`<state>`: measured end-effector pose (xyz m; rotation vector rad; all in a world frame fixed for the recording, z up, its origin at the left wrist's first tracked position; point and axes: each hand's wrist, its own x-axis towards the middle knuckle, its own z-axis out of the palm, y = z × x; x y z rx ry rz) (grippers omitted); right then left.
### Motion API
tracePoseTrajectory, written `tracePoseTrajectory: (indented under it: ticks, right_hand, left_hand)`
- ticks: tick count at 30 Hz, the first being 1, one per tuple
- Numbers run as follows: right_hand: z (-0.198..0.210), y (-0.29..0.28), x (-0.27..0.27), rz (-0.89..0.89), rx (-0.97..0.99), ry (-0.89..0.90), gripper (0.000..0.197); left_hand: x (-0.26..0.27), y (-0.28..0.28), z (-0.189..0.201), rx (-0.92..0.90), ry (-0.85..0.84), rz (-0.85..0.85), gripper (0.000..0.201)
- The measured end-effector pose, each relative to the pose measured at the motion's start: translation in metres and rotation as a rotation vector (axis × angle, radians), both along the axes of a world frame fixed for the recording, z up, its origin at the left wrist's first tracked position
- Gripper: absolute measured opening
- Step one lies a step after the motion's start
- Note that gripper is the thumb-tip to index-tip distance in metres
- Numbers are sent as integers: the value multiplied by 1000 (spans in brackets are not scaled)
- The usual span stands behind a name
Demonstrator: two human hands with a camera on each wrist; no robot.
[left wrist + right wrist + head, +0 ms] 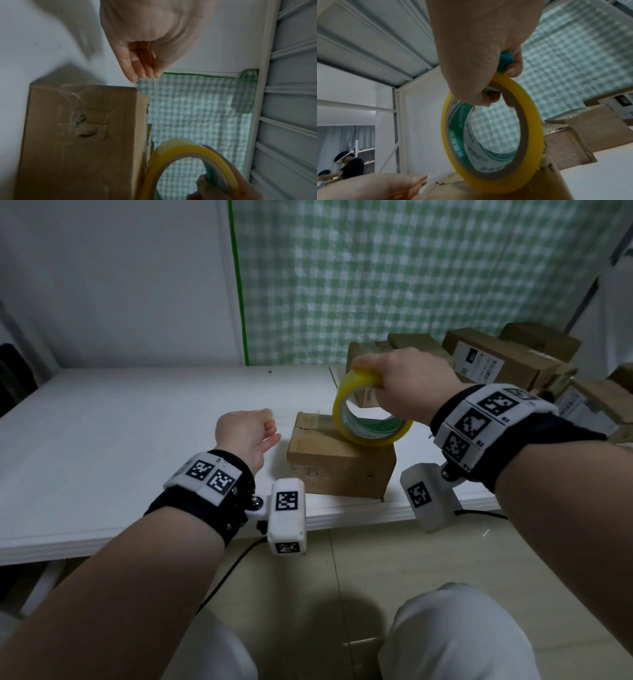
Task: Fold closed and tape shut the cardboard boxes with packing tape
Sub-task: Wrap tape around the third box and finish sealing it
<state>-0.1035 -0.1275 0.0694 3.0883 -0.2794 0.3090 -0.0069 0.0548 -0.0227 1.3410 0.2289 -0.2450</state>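
Observation:
A small brown cardboard box (339,463) sits near the front edge of the white table (137,422). A yellow roll of packing tape (370,416) stands on edge on the box top, and my right hand (375,380) grips it from above. In the right wrist view, the right hand (498,86) also holds a teal piece (506,60) against the roll (489,135). My left hand (269,424), just left of the box, pinches the free end of a clear tape strip (298,416) drawn out from the roll over the box top. In the left wrist view its fingertips (142,73) are pressed together above the box (82,135).
Several cardboard boxes (496,361), some with white labels, are piled at the table's back right. A green checked curtain (411,285) hangs behind. The table edge runs just in front of the box. People (346,165) stand far off in the right wrist view.

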Motion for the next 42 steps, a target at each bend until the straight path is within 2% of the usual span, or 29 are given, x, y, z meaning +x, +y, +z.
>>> tracePoseTrajectory:
  ticks: [6, 14, 17, 21, 24, 26, 28, 30, 32, 33, 34, 36, 37, 38, 39, 41, 42]
  right_hand:
    - [8, 9, 8, -3, -213, 56, 52]
    - [0, 18, 20, 22, -257, 114, 48]
    - [-2, 18, 24, 30, -283, 104, 42]
    - [-6, 19, 27, 35, -292, 88, 39]
    - [-7, 19, 26, 33, -287, 78, 39]
    - [-7, 20, 25, 26, -280, 75, 38]
    - [-7, 20, 25, 11, -278, 73, 36]
    - [-8, 21, 24, -1, -264, 65, 37]
    - [-10, 20, 23, -7, -235, 48, 39]
    - [-12, 19, 23, -7, -217, 34, 39]
    - [-13, 18, 22, -8, -200, 17, 39]
    - [-15, 17, 22, -13, -176, -13, 37]
    - [-16, 17, 22, -15, -171, -25, 36]
    - [-16, 17, 22, -16, -170, -33, 37]
    - [-17, 18, 22, -14, -170, -39, 38]
    - [-18, 19, 22, -12, -175, -51, 39]
    - [-18, 19, 22, -13, -176, -57, 39]
  left_hand:
    - [-4, -4, -14, -15, 5, 4, 23]
    - [4, -2, -31, 68, 38, -5, 17]
    - [2, -5, -41, 167, 24, -67, 22]
    - [-2, -11, -46, 374, -132, -139, 36]
    - [-2, -10, -46, 594, -175, -309, 21]
    - [-1, -5, -49, 659, -152, -331, 16]
    - [0, -2, -44, 519, -165, -290, 13]
    - [-4, -1, -32, 258, -189, -227, 17]
    - [-15, -2, -18, 41, -167, -290, 18]
    - [-19, -3, -17, -9, -159, -349, 19]
    - [-24, -4, -18, -22, -160, -407, 27]
    - [-33, -5, -24, 31, -159, -501, 65]
    - [-36, -3, -28, 48, -157, -531, 75]
    - [-36, -2, -33, 57, -160, -564, 75]
    - [-37, -2, -37, 54, -169, -596, 65]
    - [-37, 0, -44, 94, -193, -625, 32]
    - [-38, 1, -46, 131, -202, -638, 23]
